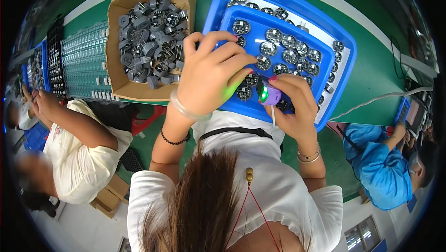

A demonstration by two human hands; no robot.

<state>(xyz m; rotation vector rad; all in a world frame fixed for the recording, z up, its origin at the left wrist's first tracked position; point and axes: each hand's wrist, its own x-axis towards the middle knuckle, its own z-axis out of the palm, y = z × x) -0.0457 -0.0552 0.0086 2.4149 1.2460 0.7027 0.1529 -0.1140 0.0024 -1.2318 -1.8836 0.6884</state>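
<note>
A: Where is the purple device (270,95)?

B: At frame centre, gripped by the right hand (292,105), green light facing left.

A: And the left hand (211,73)?

B: Nearer; its fingers (241,61) curl narrow over round parts (244,93) in the blue tray (278,57), just left of the device.

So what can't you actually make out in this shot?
Head view only:
- What the left hand grips, if anything: its own back hides the fingertips.
- The near edge of the blue tray: covered by both hands.
- The purple device in the right hand: partly wrapped by fingers.
- The grey parts in the cardboard box: too small for detail.
</note>
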